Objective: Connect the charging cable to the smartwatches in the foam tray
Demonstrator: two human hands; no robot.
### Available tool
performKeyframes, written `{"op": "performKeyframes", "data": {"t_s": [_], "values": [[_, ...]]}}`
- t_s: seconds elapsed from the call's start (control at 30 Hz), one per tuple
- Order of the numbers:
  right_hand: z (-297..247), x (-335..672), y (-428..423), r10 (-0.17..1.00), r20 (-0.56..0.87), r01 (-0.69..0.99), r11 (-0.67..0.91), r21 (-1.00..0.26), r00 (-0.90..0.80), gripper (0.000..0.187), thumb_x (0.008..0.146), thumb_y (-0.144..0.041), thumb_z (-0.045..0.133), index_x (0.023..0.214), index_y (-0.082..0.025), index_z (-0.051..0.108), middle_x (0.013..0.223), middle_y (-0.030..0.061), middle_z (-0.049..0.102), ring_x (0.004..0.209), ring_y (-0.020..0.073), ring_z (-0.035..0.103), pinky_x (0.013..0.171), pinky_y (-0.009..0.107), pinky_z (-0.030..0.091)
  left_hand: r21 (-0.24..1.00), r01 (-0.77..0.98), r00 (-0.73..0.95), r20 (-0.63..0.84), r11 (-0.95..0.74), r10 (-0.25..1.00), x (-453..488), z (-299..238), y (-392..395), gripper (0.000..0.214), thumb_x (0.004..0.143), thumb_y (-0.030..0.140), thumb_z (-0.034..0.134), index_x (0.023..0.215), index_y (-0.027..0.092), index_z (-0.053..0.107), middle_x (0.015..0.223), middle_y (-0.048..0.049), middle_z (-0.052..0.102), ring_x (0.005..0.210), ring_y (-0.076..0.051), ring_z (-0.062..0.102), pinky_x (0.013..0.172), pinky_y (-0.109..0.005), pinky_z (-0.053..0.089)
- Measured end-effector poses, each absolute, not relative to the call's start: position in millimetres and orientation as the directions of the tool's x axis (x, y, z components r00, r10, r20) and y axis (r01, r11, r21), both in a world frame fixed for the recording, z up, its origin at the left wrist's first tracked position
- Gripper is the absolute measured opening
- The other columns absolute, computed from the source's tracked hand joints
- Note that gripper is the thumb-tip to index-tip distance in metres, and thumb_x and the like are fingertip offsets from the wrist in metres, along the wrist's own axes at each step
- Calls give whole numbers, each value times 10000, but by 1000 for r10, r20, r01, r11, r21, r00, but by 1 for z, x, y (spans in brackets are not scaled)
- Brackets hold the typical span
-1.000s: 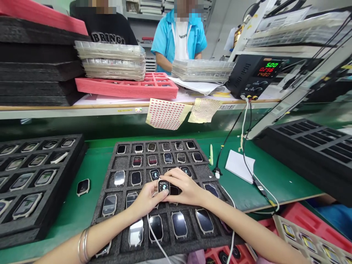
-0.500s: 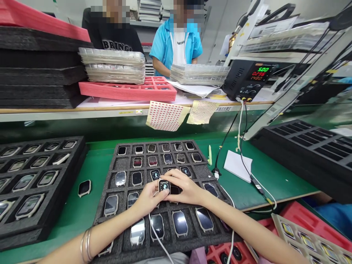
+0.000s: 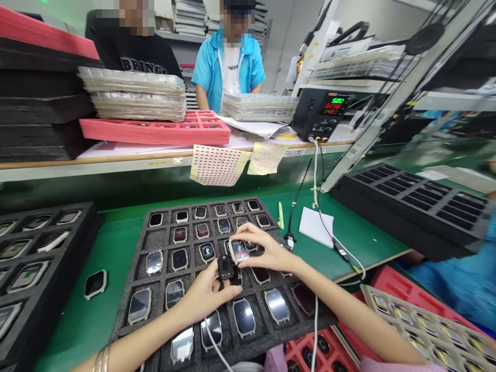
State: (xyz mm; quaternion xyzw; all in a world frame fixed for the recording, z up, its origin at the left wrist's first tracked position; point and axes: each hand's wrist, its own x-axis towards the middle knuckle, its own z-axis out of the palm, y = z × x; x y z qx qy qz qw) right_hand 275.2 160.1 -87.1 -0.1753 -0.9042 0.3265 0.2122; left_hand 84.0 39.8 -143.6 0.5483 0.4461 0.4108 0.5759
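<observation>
Here, in a full room, a person in blue (image 3: 251, 59) stands behind a long shelf (image 3: 89, 168). Below it is a green table (image 3: 110, 232). On that, a dark foam tray (image 3: 155, 239) has square holes, maybe to stop the watches (image 3: 244, 318) bumping. Over it, the right hand (image 3: 269, 250) pinches one watch (image 3: 239, 251) by its edges, perhaps so fingers don't cover its front. The left hand (image 3: 205, 289) grips a small black block (image 3: 225, 267).

Forearms (image 3: 151, 336) angle inward, left grip (image 3: 209, 290) curled, right grip (image 3: 267, 250) pinching.
</observation>
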Motion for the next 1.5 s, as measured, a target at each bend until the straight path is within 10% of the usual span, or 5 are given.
{"op": "performKeyframes", "data": {"t_s": [0.2,0.87,1.1,1.33,1.5], "values": [[-93,342,191,660,202,448,671,-591,-724,452,849,-424,632,1214,-170,554,1095,98,515,1038,240,522,937,424,414,984,176,312,-74,19,947,87,-147,36,297,827,347,602,1048,162,531,724,29,529,546,-98,383,505,-216,270],[-75,376,141,566,-141,567,709,-419,-812,451,799,-141,649,1239,-174,554,1158,94,561,1078,239,541,952,365,424,963,-73,394,-211,259,895,88,-145,31,381,792,449,640,1026,180,503,893,-20,579,360,5,410,312,-130,276],[-72,359,143,610,-145,627,759,-176,-779,424,714,-185,735,1121,-165,617,1033,103,574,887,279,587,789,382,464,961,-109,438,-183,254,880,85,-142,35,334,782,364,662,981,155,492,882,-24,592,368,2,413,311,-125,305],[-45,316,122,423,2,358,769,-530,-906,382,750,-243,691,1108,-187,572,978,46,561,756,165,557,733,278,464,962,-115,467,-167,246,868,84,-137,37,327,733,211,665,1009,125,513,915,-54,632,405,-12,385,318,-127,299],[-65,271,114,373,145,271,845,-460,-917,440,769,-306,713,1151,-150,562,1079,103,558,933,221,544,840,345,450,940,-230,425,-138,254,895,83,-140,35,477,658,103,660,1113,130,521,948,-42,635,410,-6,384,349,-135,283]]}}
